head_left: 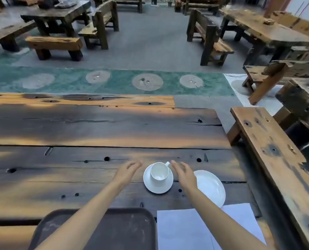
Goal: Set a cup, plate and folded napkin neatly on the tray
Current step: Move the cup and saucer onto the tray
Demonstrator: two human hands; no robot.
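Note:
A white cup [159, 172] stands upright on a white saucer [158, 187] on the dark wooden table. My left hand [127, 170] hovers open just left of the saucer, and my right hand [183, 173] hovers open just right of it, near the cup's handle; neither touches the cup. A white plate [212, 187] lies to the right, partly behind my right forearm. A pale napkin [184, 230] lies flat at the near right. The dark brown tray [124, 230] sits at the near edge, under my left forearm.
The plank table [96, 127] stretches far and left, with knots and cracks. A wooden bench [272, 150] runs along the table's right side. More rough wooden tables and benches stand across the floor beyond.

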